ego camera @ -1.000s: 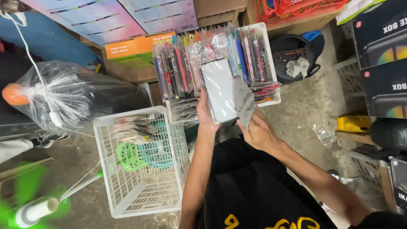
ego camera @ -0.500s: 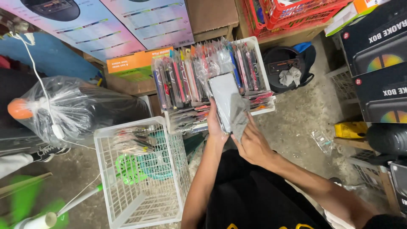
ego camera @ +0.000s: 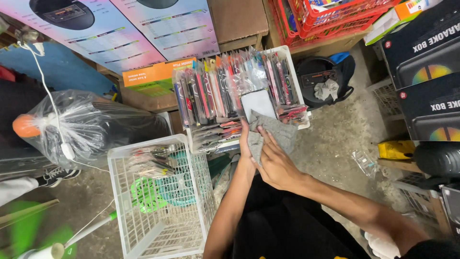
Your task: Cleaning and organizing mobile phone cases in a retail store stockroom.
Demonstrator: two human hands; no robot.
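- The left hand point(ego camera: 245, 144) grips a white flat packet point(ego camera: 258, 104) at the tray point(ego camera: 293, 62) of packaged goods.
- The right hand point(ego camera: 275, 163) presses a grey cloth point(ego camera: 282, 132) against it, fingers spread.
- Wiping works best with the packet steady and firm strokes.

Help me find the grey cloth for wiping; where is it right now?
In the head view, the grey cloth lies at centre, under the right hand, against the white packet before the white tray.

Head camera (only view) looks steeply down, close
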